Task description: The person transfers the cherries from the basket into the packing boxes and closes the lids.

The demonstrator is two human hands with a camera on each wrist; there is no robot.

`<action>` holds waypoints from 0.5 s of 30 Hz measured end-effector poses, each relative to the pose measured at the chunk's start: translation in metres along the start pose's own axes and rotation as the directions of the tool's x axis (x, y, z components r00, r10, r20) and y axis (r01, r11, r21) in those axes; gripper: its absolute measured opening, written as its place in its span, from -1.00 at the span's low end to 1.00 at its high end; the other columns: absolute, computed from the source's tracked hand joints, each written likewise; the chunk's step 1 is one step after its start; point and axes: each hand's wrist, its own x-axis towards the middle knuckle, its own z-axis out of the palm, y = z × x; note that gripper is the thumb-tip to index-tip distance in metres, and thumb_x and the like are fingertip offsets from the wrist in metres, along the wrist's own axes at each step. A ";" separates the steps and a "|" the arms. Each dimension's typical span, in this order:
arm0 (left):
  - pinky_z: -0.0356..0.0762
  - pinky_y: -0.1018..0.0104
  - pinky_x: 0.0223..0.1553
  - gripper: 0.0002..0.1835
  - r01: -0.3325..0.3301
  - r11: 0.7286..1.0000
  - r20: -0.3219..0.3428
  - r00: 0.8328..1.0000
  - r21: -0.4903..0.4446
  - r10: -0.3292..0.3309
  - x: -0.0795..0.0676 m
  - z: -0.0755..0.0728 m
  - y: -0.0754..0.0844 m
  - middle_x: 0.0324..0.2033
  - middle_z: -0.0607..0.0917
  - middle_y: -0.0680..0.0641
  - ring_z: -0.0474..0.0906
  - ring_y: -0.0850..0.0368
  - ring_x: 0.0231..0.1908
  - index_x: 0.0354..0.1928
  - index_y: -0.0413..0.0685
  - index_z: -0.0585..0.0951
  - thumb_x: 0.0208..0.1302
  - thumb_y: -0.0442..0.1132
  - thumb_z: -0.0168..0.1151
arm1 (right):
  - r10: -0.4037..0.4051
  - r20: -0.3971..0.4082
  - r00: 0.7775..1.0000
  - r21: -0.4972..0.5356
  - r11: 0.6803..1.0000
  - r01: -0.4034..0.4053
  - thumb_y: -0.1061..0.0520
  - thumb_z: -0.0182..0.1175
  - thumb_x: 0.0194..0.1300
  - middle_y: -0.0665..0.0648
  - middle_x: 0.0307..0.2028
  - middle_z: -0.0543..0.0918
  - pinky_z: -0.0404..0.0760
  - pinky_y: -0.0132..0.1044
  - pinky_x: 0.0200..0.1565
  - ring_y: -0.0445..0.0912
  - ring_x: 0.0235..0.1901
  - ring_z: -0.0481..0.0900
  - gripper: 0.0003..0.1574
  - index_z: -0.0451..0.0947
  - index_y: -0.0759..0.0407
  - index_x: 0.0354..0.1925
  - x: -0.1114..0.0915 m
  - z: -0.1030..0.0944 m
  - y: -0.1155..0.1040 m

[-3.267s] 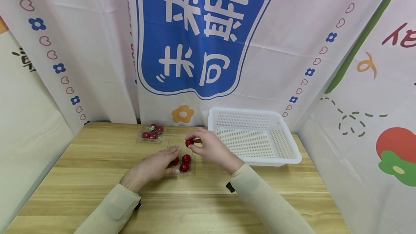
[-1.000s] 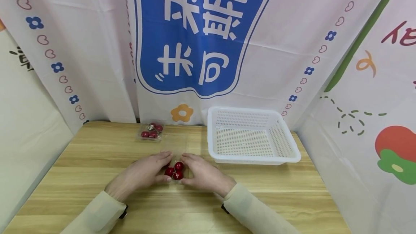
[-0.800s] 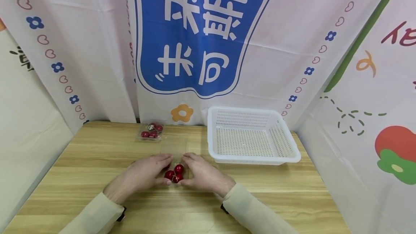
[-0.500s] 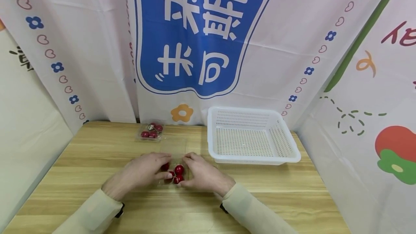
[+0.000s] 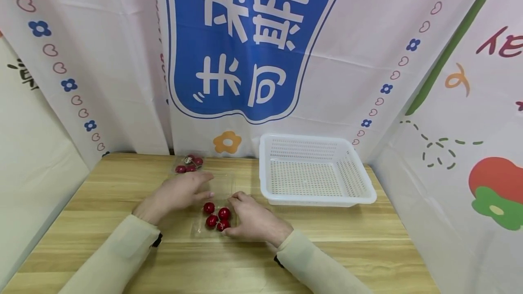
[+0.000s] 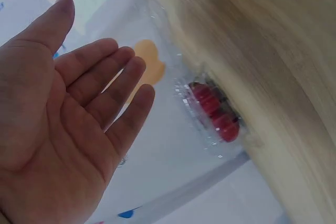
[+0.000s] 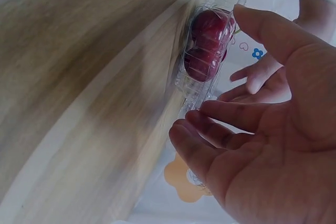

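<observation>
A clear plastic clamshell box (image 5: 197,229) lies on the table with its lid (image 5: 222,184) folded back toward the wall. Several glossy red cherries (image 5: 211,221) with stems sit in its near half. My right hand (image 5: 257,221) holds the box at its right side, thumb at the near corner and fingertips by the hinge; in the right wrist view the thumb tip meets the box's edge. My left hand (image 5: 177,192) is raised over the lid's left edge, holding nothing; the left wrist view shows its palm and loosely extended fingers.
A second clear box (image 5: 189,163) of cherries stands at the table's back edge, partly covered by my left hand. A white perforated basket (image 5: 318,201) stands at the back right. Printed cloth (image 5: 310,99) hangs behind the table and on both sides.
A cherry pinched by my right hand now lies with the others. Both hands drew the box nearer and slightly left. My left hand then left its side and moved up toward the lid.
</observation>
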 end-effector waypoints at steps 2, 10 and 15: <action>0.68 -0.42 0.58 -0.33 0.008 1.000 0.003 1.000 0.001 -0.008 0.009 0.002 -0.006 0.55 0.70 -0.40 0.70 -0.41 0.53 0.60 -0.29 0.62 0.77 0.07 0.38 | 0.003 -0.002 1.000 -0.007 1.000 -0.003 -0.27 0.67 0.45 0.18 0.66 0.56 0.67 -0.17 0.66 0.02 0.60 0.62 0.20 0.44 0.28 0.74 0.000 0.000 -0.001; 0.73 -0.34 0.55 -0.40 0.003 1.000 0.005 1.000 0.002 -0.003 0.038 0.008 -0.021 0.43 0.80 -0.33 0.76 -0.34 0.44 0.56 -0.29 0.65 0.80 0.01 0.35 | -0.007 -0.019 1.000 -0.036 0.999 0.006 -0.26 0.68 0.43 0.19 0.60 0.60 0.66 -0.21 0.66 0.00 0.56 0.64 0.20 0.47 0.32 0.71 0.002 0.000 -0.004; 0.83 -0.25 0.41 -0.53 -0.005 1.000 0.026 1.000 0.005 0.005 0.051 0.009 -0.025 0.26 0.90 -0.20 0.86 -0.20 0.27 0.43 -0.18 0.74 0.80 0.01 0.35 | -0.009 -0.016 1.000 -0.044 0.999 0.008 -0.26 0.69 0.41 0.21 0.60 0.60 0.64 -0.21 0.68 0.02 0.56 0.64 0.21 0.47 0.33 0.70 0.002 0.000 -0.005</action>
